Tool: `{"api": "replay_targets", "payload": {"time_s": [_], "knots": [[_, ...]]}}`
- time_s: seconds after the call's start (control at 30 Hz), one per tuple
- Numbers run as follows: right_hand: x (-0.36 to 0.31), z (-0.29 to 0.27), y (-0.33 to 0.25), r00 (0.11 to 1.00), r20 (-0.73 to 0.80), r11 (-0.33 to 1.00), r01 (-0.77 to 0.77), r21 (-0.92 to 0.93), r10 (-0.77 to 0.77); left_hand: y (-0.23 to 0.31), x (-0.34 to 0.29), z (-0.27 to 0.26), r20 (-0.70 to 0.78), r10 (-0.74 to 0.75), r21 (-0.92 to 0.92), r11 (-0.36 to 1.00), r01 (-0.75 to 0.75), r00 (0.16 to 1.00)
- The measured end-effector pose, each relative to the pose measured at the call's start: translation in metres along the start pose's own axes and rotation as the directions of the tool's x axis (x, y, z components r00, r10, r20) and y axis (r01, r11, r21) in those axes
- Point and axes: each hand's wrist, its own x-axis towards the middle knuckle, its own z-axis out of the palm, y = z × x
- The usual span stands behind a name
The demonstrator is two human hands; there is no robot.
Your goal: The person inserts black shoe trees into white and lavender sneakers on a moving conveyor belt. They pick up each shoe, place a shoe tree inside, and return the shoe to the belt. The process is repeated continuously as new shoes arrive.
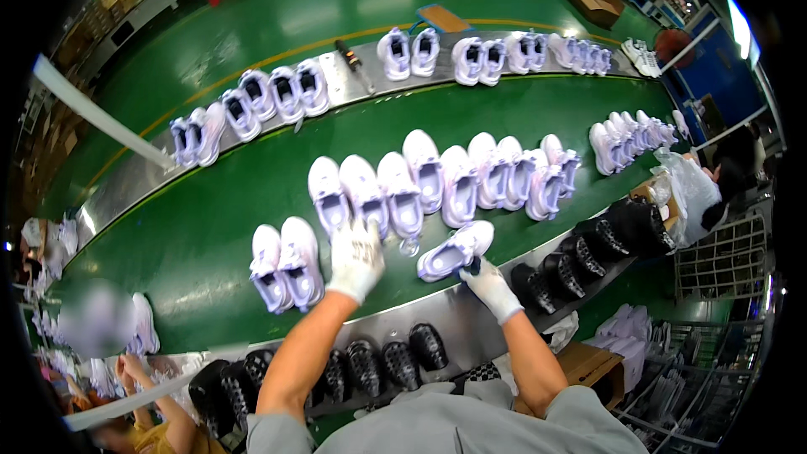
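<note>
My left hand point(356, 261), in a white glove, reaches over the heels of two white sneakers point(363, 185) in the middle row. Its fingers are bent at the heel collar and partly hidden there. My right hand point(494, 289), also gloved, is closed on a small dark blue thing point(472, 267) whose kind I cannot make out. It is right against the side of a single white sneaker point(471, 242) lying askew, toe to the upper right. Left of my left hand stands a pair of white sneakers point(299, 256).
More white sneakers line the green belt point(193, 244) and the far metal ledge point(340, 80), where a screwdriver-like tool point(349, 57) lies. Black shoe lasts point(366, 366) stand along the near metal edge. A clear plastic bag point(691, 189) is at right. Another person's arms point(155, 387) show at lower left.
</note>
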Motion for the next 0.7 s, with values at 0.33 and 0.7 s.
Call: {"api": "replay_targets", "payload": {"time_s": [0.33,0.7], "knots": [[0.105,-0.191,0.049,0.731,-0.683,0.917,-0.275,-0.290,0.003,0.097,0.010,0.076,0.358,0.312,-0.141,0.950,-0.280,0.880],[0.247,-0.289,0.107,0.829,-0.533,0.770,-0.449,-0.453,0.169,0.238,0.053,0.082,0.312,0.223,-0.171,0.970,-0.176,0.924]]}}
